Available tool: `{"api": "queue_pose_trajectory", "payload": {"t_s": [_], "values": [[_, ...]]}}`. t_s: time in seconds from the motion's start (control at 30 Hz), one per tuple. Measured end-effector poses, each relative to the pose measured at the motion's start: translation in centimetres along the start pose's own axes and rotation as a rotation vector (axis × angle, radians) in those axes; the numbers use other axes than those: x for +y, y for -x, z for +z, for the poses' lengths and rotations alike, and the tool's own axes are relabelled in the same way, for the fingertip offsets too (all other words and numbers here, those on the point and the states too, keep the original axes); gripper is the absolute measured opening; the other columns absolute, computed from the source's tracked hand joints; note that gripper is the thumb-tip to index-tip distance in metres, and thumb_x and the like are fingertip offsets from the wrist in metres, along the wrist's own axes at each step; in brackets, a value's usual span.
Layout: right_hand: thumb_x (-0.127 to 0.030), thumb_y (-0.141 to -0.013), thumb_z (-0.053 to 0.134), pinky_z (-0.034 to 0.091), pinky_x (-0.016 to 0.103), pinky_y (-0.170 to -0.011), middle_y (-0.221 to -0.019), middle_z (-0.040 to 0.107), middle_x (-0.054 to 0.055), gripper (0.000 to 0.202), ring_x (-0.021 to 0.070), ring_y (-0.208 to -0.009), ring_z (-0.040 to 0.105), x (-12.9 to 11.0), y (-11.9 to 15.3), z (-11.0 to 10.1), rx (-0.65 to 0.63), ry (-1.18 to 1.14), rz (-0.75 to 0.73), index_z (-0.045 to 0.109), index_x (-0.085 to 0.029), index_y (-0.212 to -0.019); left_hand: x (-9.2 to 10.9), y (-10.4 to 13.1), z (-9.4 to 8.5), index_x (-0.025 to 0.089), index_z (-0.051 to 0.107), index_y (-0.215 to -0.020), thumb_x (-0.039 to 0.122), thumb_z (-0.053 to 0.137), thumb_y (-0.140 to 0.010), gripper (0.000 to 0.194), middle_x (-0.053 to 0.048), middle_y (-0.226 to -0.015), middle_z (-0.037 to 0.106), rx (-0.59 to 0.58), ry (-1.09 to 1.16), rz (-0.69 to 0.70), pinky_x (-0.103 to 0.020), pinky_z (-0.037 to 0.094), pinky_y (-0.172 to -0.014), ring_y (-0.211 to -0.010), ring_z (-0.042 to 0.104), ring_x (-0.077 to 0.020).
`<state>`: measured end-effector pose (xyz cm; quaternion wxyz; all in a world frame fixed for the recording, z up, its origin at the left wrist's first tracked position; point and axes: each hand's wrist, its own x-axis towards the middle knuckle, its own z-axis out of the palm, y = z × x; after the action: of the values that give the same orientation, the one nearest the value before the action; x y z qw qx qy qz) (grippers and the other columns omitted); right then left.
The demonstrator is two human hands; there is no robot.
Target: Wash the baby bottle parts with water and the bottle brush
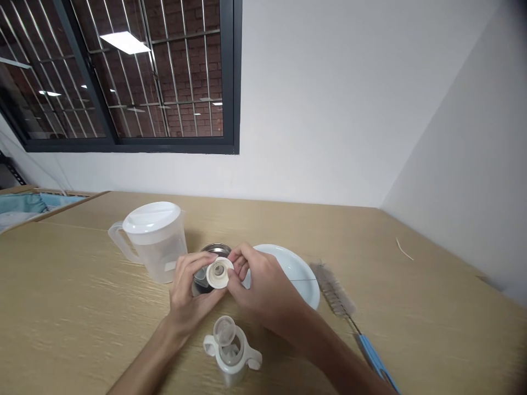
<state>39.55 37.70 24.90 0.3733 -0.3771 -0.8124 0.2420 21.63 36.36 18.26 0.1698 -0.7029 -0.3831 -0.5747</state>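
A round white bottle cap (218, 280), its hollow inside facing me, is held up in front of me with a small ring-like part at its centre. My left hand (190, 285) grips it from the left, thumb underneath and fingertips on the upper rim. At its right rim, the thumb and curled fingers of my right hand (263, 280) pinch the edge. Closer to me stands a clear baby bottle (235, 376) with two white handles. A translucent dome-shaped cover (224, 331) rests at its mouth.
Behind my hands are a shiny metal bowl (217, 248), partly hidden, and a white plate (307, 274). A lidded plastic pitcher (158, 249) stands to the left. A bottle brush (370, 351) with a blue handle lies right, beyond my right forearm. A thin pale strip (404, 249) lies farther off.
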Motion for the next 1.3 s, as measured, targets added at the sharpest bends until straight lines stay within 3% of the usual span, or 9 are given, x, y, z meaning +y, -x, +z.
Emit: {"api": "queue_pose_trajectory", "payload": {"t_s": [0.1,0.23,0.73,1.17,1.3], "values": [[-0.015,-0.082,0.055,0.044,0.026,-0.058,-0.070,0.062,-0.003,0.011,0.0151,-0.064,0.059,-0.6,0.0,-0.5,-0.052,-0.108,0.034,0.055,-0.024,-0.089,0.0,0.1,-0.2,0.023,0.056,-0.120,0.015,0.079,-0.075,0.051,-0.008,-0.107,0.066,-0.005,0.053,-0.049,-0.040,0.054,-0.085,-0.101,0.063,-0.0246],[-0.018,-0.080,0.057,0.041,0.027,-0.057,-0.070,0.060,-0.003,0.012,0.0158,-0.064,0.057,-1.1,0.2,-0.3,-0.037,-0.072,0.025,0.052,-0.024,-0.089,0.1,0.2,-0.3,0.023,0.056,-0.119,0.014,0.079,-0.075,0.051,-0.009,-0.107,0.064,-0.010,0.112,-0.083,-0.041,0.054,-0.085,-0.101,0.062,-0.0248],[-0.026,-0.083,0.059,0.029,0.025,-0.053,-0.071,0.060,-0.002,0.012,0.0138,-0.059,0.052,-0.5,0.5,1.4,0.027,0.110,0.031,0.049,-0.022,-0.087,0.1,0.1,-0.8,0.016,0.062,-0.113,0.011,0.083,-0.071,0.047,-0.009,-0.100,0.071,-0.009,0.029,0.064,-0.037,0.048,-0.074,-0.089,0.063,-0.0231],[-0.023,-0.088,0.055,0.025,0.027,-0.055,-0.074,0.058,0.001,0.013,0.0133,-0.059,0.045,-0.8,0.9,1.6,0.052,0.290,-0.134,0.046,-0.020,-0.079,-0.6,0.6,-0.6,0.017,0.064,-0.116,0.013,0.083,-0.072,0.049,-0.010,-0.099,0.070,0.016,0.081,0.073,-0.038,0.049,-0.072,-0.089,0.063,-0.0235],[-0.023,-0.089,0.057,0.026,0.028,-0.056,-0.076,0.058,0.001,0.012,0.0142,-0.062,0.047,-0.6,0.9,1.7,0.025,0.299,-0.115,0.047,-0.020,-0.082,-0.8,0.7,-0.5,0.017,0.064,-0.117,0.012,0.084,-0.070,0.051,-0.010,-0.099,0.069,-0.003,0.085,0.079,-0.038,0.048,-0.072,-0.088,0.063,-0.0237]]}}
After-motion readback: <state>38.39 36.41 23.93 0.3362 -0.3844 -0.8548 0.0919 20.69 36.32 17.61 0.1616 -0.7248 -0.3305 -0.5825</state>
